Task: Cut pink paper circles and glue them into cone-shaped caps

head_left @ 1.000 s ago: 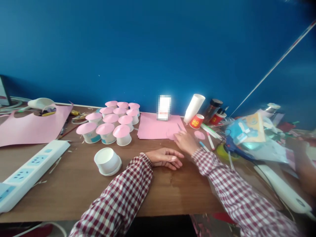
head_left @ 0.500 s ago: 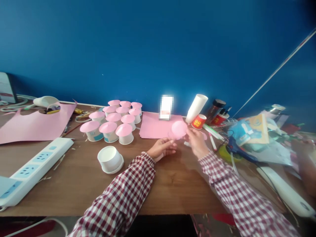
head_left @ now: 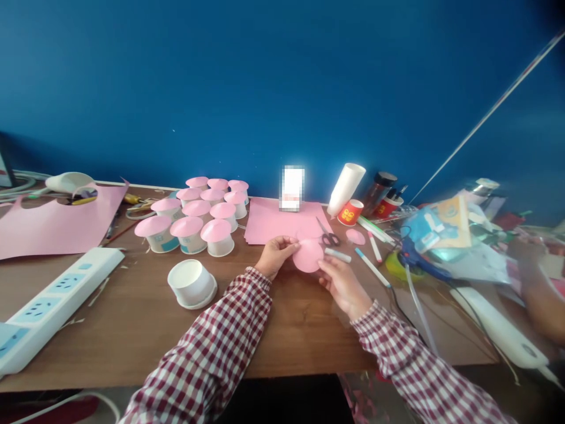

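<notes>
The person's left hand [head_left: 276, 257] and right hand [head_left: 346, 287] pinch opposite sides of a pink paper disc [head_left: 308, 257] over the bench [head_left: 300, 335], between its front and back edges. Scissors [head_left: 330, 239] lie just beyond, blades seemingly over the pink sheets [head_left: 269, 224] at the back edge.

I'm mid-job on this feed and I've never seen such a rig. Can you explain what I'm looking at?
There is no machine here: you see a person's two bare hands. The camera is worn on the person's head, looking forward and down. The left hand and right hand hold a pink disc by its edges. On the table, pink sheets and scissors lie just beyond it. To the left stand cups with pink tops, a white cup and a power strip.
</notes>
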### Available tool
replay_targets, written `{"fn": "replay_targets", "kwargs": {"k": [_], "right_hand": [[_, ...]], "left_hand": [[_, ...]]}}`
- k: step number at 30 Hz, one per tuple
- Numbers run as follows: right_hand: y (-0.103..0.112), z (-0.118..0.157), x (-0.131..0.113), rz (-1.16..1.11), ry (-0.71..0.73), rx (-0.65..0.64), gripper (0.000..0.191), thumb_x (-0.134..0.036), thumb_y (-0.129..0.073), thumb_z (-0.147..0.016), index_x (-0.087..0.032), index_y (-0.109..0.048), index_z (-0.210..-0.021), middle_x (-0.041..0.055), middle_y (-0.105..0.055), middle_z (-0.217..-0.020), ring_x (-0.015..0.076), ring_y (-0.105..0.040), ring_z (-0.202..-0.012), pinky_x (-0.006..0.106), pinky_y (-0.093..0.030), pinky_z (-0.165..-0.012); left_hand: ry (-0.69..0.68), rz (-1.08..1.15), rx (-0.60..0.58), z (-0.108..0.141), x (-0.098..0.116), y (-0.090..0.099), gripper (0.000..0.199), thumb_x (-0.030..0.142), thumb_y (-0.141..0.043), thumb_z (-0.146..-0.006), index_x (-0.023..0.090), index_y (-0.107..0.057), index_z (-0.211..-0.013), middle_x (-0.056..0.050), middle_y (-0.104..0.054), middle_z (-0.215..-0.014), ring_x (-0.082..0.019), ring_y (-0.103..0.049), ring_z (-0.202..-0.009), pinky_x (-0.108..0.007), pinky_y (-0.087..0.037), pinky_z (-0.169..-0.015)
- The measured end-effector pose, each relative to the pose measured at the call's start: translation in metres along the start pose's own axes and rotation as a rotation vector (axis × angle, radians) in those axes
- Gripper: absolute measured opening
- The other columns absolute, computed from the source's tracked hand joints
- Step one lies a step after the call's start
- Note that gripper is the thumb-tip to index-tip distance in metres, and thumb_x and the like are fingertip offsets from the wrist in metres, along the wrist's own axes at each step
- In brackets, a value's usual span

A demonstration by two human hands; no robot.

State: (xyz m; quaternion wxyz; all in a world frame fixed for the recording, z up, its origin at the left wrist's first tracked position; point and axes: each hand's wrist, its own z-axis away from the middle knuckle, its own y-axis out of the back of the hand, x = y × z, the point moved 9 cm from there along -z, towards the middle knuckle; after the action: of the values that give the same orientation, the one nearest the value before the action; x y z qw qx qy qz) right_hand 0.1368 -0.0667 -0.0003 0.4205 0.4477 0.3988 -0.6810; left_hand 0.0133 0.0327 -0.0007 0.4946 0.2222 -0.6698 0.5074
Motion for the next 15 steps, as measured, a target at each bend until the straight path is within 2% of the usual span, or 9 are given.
{"fn": "replay_targets", "kwargs": {"k": [2, 4, 7, 10, 13, 15], "right_hand": [[0.003, 0.005, 0.003, 0.122, -0.002, -0.022, 0.029, -0.032, -0.066, -0.071, -0.018, -0.059, -0.096, 0.0044, -0.068, -0.085, 0.0141, -0.065, -0.074, 0.018, -0.042, -0.049], [0.011, 0.007, -0.003, 0.277, 0.081, -0.002, 0.035, -0.035, -0.062, -0.074, -0.017, -0.055, -0.104, 0.0065, -0.069, -0.085, 0.0176, -0.066, -0.076, 0.021, -0.044, -0.050], [0.028, 0.008, -0.030, 0.575, 0.382, 0.072, 0.034, -0.036, -0.056, -0.079, -0.017, -0.053, -0.107, 0.0091, -0.068, -0.093, 0.0201, -0.065, -0.082, 0.029, -0.049, -0.063], [0.042, 0.007, -0.056, 0.943, 0.671, 0.182, 0.030, -0.032, -0.052, -0.082, -0.019, -0.054, -0.109, 0.0104, -0.065, -0.105, 0.0237, -0.061, -0.097, 0.039, -0.047, -0.082], [0.048, -0.006, -0.059, 1.278, 0.768, 0.208, 0.032, -0.027, -0.053, -0.081, -0.017, -0.054, -0.111, 0.0129, -0.064, -0.107, 0.0283, -0.058, -0.099, 0.044, -0.044, -0.085], [0.049, -0.015, -0.055, 1.399, 0.789, 0.188, 0.031, -0.025, -0.051, -0.081, -0.015, -0.056, -0.111, 0.0140, -0.064, -0.106, 0.0295, -0.057, -0.098, 0.045, -0.044, -0.085]], "left_hand": [[-0.041, -0.153, -0.010, -0.002, 0.004, 0.003, 0.027, 0.032, -0.073, -0.063, 0.012, -0.061, -0.077, -0.003, -0.062, -0.076, -0.008, -0.054, -0.063, -0.020, -0.043, -0.057], [-0.082, -0.385, -0.040, -0.002, 0.008, 0.003, 0.025, 0.033, -0.070, -0.067, 0.012, -0.063, -0.078, -0.004, -0.063, -0.074, -0.010, -0.054, -0.062, -0.021, -0.044, -0.057], [-0.123, -0.692, -0.124, -0.001, 0.010, -0.002, 0.022, 0.031, -0.067, -0.068, 0.012, -0.065, -0.081, -0.004, -0.064, -0.073, -0.012, -0.056, -0.066, -0.023, -0.046, -0.061], [-0.127, -0.838, -0.186, 0.001, 0.004, -0.006, 0.021, 0.028, -0.064, -0.070, 0.013, -0.065, -0.084, -0.005, -0.066, -0.076, -0.014, -0.059, -0.069, -0.025, -0.048, -0.064], [-0.162, -0.939, -0.211, 0.002, 0.001, -0.010, 0.019, 0.027, -0.061, -0.072, 0.014, -0.066, -0.085, -0.005, -0.067, -0.077, -0.014, -0.060, -0.069, -0.025, -0.048, -0.065], [-0.209, -1.010, -0.225, 0.004, 0.001, -0.013, 0.018, 0.027, -0.060, -0.072, 0.015, -0.066, -0.085, -0.004, -0.067, -0.078, -0.014, -0.060, -0.070, -0.024, -0.048, -0.065]]}}
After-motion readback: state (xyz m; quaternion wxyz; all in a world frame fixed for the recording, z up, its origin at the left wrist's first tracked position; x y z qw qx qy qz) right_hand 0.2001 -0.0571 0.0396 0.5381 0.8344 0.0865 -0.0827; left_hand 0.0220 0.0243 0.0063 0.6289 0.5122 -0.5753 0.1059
